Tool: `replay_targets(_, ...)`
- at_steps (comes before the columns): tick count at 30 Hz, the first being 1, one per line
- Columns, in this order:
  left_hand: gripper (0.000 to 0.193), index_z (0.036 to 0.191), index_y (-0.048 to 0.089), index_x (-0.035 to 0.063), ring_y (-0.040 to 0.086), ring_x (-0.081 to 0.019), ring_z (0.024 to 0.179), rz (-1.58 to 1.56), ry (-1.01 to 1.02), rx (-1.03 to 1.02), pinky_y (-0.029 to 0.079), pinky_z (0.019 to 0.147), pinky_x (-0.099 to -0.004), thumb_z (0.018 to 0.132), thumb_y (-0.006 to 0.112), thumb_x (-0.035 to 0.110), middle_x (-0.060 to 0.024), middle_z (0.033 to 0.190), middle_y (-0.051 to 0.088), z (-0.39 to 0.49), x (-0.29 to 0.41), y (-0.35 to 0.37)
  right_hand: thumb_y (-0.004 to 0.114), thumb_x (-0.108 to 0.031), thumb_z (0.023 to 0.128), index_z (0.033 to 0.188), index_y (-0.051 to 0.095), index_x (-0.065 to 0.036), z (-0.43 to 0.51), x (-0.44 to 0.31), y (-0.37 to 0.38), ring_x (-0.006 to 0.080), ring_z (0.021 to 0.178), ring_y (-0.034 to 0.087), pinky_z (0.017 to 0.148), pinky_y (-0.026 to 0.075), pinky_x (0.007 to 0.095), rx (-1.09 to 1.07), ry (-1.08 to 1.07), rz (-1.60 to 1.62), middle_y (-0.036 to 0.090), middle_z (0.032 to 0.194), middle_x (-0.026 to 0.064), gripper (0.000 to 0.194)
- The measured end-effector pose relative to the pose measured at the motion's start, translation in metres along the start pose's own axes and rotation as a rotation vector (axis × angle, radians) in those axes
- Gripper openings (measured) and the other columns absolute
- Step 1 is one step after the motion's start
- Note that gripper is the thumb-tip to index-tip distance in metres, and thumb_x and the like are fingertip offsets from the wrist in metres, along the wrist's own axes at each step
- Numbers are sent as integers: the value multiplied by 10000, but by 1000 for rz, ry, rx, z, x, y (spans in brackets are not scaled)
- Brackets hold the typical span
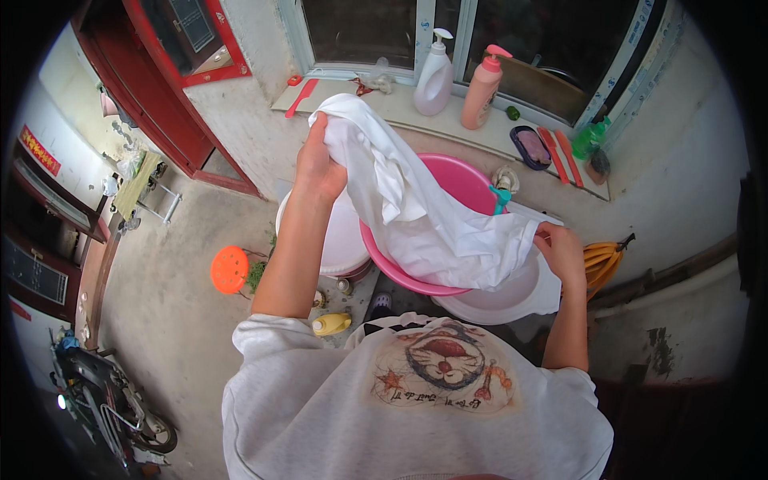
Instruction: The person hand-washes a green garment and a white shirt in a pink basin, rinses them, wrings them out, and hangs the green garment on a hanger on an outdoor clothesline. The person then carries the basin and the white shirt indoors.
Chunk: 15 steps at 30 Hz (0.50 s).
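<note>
A white cloth (pixel 414 198), perhaps a garment, is stretched between my two hands. My left hand (pixel 324 159) grips its upper left end, raised close to the window ledge. Lower down on the right, my right hand (pixel 559 249) pinches the other end. The middle of the cloth sags over a pink plastic basin (pixel 459 174) and hides much of its inside. Beneath the basin's right side shows a white sink (pixel 498 306). A tap with a teal handle (pixel 500 199) stands at the basin's far rim.
A white-rimmed bucket (pixel 339 246) stands left of the basin. Pump bottles, a soap dish (pixel 530 147) and red combs line the window ledge (pixel 396 114). A yellow bottle (pixel 332 324) and an orange stool (pixel 230 269) are on the left. A yellow hose (pixel 602 264) hangs at right.
</note>
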State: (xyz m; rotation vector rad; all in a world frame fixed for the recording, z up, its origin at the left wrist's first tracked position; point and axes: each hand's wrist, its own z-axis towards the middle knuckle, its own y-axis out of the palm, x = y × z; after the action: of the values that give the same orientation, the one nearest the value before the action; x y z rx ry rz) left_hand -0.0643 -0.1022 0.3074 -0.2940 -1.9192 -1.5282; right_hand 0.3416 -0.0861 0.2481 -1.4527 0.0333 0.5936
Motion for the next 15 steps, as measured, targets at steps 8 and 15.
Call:
replay_targets(8,384,1215,479,-6,572,-236,1031,12,-51,-69,477,892,-384,992,414,299,-108,1162,568,-23,-23,25,700,-187,797,921,573,-42,25,-161,51,119,691,594,594,461,258,158,-380,416,591,786,40,229)
replay_targets(15,389,1161,519,-36,579,-192,1006,452,46,-27,458,882,-337,950,497,290,-104,1134,590,-2,2,-14,508,-248,966,1036,606,-28,63,-122,13,68,799,598,692,493,240,-501,-7,1454,641,934,6,251)
